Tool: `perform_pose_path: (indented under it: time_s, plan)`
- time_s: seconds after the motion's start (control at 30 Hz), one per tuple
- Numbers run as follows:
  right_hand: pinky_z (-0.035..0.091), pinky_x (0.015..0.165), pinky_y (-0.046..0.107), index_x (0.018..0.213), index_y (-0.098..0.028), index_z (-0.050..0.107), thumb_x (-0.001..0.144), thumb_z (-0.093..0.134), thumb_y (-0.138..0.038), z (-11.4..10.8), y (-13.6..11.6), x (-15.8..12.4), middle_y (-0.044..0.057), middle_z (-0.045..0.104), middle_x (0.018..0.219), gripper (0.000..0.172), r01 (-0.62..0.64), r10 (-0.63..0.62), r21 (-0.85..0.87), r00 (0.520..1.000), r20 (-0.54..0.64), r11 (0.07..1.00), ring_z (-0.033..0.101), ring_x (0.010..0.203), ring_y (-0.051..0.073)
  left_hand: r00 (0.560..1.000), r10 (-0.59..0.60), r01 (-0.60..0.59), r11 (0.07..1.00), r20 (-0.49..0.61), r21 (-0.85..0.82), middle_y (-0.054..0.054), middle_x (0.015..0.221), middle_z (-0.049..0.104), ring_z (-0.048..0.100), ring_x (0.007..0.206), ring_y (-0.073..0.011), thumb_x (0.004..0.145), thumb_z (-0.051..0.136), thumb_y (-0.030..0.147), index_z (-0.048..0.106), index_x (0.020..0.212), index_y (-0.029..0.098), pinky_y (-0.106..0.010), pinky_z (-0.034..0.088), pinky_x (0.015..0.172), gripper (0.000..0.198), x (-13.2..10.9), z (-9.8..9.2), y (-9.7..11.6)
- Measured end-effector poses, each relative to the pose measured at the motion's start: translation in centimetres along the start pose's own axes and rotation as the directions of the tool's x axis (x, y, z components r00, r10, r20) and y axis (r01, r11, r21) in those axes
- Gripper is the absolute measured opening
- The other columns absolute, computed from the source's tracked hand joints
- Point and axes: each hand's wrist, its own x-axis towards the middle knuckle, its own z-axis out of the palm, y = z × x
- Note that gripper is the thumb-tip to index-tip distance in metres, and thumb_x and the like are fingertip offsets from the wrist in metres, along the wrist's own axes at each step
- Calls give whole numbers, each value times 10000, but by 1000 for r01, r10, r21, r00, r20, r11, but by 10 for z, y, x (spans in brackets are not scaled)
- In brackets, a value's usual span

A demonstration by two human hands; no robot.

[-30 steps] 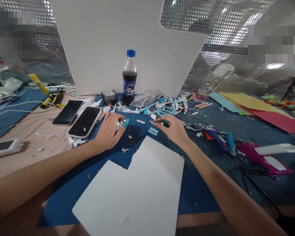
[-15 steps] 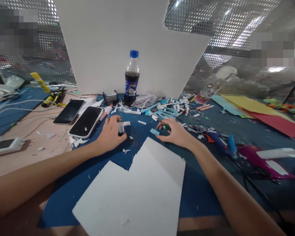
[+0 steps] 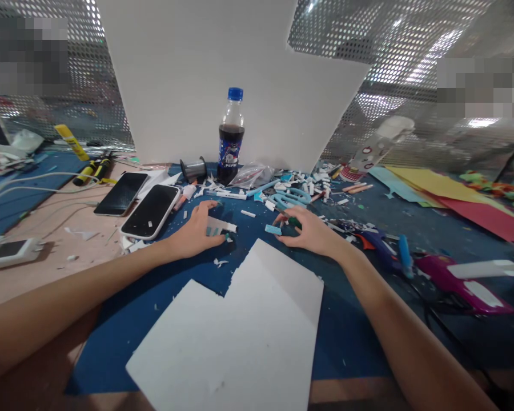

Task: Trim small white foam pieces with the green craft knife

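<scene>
My left hand (image 3: 197, 233) has its thumb and index finger spread around a small white strip with blue-grey stripes (image 3: 221, 227); whether another finger touches it I cannot tell. My right hand (image 3: 306, 229) pinches a small light blue block (image 3: 273, 229) at its thumb side. A thin dark tool, partly hidden by the fingers, also shows in that hand. Between my forearms lies a large white board (image 3: 240, 337) with a notch cut in its far edge. White scraps (image 3: 220, 262) lie just beyond it.
Farther back stand a cola bottle (image 3: 230, 142) and a black spool (image 3: 193, 169). Light blue scissors (image 3: 289, 198) lie among white offcuts. Two phones (image 3: 151, 212) are on the left. A purple glue gun (image 3: 466, 285) and coloured sheets (image 3: 445, 194) lie on the right.
My left thumb and index finger have spread farther apart, and the striped strip has shifted right and slightly nearer me. The light blue block in my right hand has moved slightly right.
</scene>
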Motion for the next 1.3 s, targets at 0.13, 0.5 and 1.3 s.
perform_pose_path:
  time_s: [0.13,0.5,1.3]
  plan:
    - [444,773,376,1006,-218,599,714,626,-378,-2,1,-1,101,521,1062,334,-10,10,5,1000,18,1000,525,944,251,943,139,-161,986,302,47,-183,1499,175,247,1368,-302,757,586,487,87,1430,186,-453,329,1054,890,2,-18,-8]
    - [450,682,311,990,-182,618,770,568,-448,-3,-16,0,104,581,1011,349,-70,89,115,980,-175,991,567,905,239,964,187,-191,981,191,6,-102,1391,443,397,1296,-251,776,623,315,408,1301,212,-424,326,1056,577,13,-14,-14]
    - [150,316,179,592,-198,405,549,775,-483,38,-91,-17,-123,290,395,469,-287,167,894,956,242,345,208,320,17,907,266,-305,949,-326,-75,-99,1128,643,588,1088,-259,636,717,520,488,1174,202,-385,488,908,666,-32,-2,61]
